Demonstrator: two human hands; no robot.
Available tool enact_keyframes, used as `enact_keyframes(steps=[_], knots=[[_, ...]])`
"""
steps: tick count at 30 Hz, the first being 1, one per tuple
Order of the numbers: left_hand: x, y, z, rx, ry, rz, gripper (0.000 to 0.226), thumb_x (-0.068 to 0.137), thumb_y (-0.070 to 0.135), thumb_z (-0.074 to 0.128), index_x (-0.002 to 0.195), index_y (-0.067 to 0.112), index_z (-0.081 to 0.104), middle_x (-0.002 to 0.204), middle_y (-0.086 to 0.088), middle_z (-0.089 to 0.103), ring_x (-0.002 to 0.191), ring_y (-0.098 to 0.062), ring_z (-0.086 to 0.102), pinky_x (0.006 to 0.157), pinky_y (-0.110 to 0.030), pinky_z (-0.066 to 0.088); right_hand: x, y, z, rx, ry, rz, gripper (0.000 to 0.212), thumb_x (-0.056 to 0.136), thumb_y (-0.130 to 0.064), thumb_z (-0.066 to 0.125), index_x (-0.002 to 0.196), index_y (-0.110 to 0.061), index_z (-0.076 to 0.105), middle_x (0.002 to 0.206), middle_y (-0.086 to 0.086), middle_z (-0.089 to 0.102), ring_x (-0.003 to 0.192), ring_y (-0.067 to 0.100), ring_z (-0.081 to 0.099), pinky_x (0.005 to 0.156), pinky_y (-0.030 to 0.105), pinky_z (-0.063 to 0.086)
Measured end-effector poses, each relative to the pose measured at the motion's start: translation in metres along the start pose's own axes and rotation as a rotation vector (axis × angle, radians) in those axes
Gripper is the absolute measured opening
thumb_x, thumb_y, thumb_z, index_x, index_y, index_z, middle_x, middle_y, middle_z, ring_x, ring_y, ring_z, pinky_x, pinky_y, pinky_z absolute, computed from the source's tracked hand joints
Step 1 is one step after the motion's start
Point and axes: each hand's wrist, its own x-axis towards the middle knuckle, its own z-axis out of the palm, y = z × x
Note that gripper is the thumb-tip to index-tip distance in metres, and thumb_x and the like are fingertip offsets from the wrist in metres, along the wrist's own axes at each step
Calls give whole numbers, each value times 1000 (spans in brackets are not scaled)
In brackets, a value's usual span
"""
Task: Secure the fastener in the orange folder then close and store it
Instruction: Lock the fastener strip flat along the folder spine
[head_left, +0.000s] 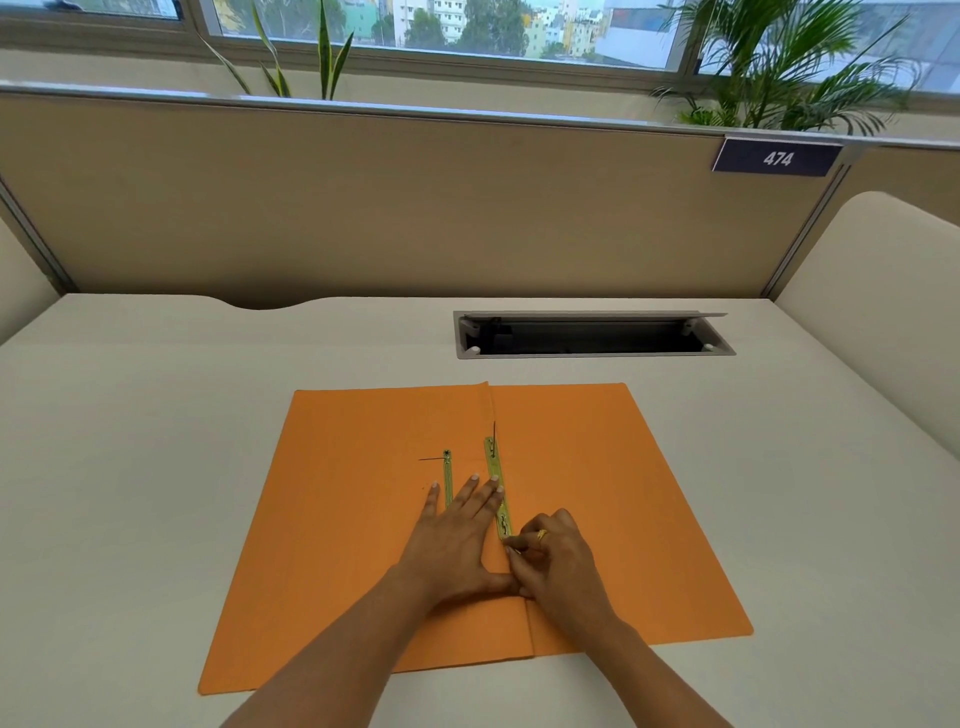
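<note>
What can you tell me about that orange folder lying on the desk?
The orange card folder lies open and flat on the pale desk, its centre crease running away from the person. Two thin greenish metal fastener strips lie beside the crease, one on each side, each with a dark prong sticking out at its far end. The left hand presses flat on the folder; the right hand pinches the near end of the longer strip.
</note>
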Motion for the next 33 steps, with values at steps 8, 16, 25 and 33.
enact_keyframes(steps=[8, 16, 25, 33], knots=[[0, -1, 3, -7, 10, -3, 135, 40, 97, 14, 148, 19, -6, 159, 7, -8, 145, -12, -14, 116, -53, -10, 4, 7, -12, 126, -16, 129, 14, 74, -21, 66, 78, -11, 75, 69, -16, 54, 70, -4, 51, 61, 4, 37], [-2, -2, 5, -15, 45, 3, 129, 43, 93, 8, 148, 21, -7, 159, 8, -9, 145, -11, -14, 116, -53, -11, 29, 11, -11, 187, 22, 278, 20, 77, 7, 62, 88, -7, 72, 77, -11, 59, 76, -18, 56, 65, -2, 42], [-3, -3, 8, -21, 87, 17, 123, 50, 91, 13, 148, 21, -8, 158, 8, -9, 143, -8, -16, 115, -51, -14, 80, -5, -2, 138, 23, 285, 25, 78, 7, 54, 98, 0, 68, 101, 18, 68, 80, 15, 56, 69, 12, 44], [-3, -4, 11, -37, 160, 36, 122, 51, 91, 15, 149, 20, -3, 159, 8, -3, 139, -6, -21, 111, -49, -19, 115, -12, 3, 65, -25, 294, 25, 83, -9, 62, 108, -2, 64, 103, 20, 67, 87, 25, 60, 85, 32, 48]])
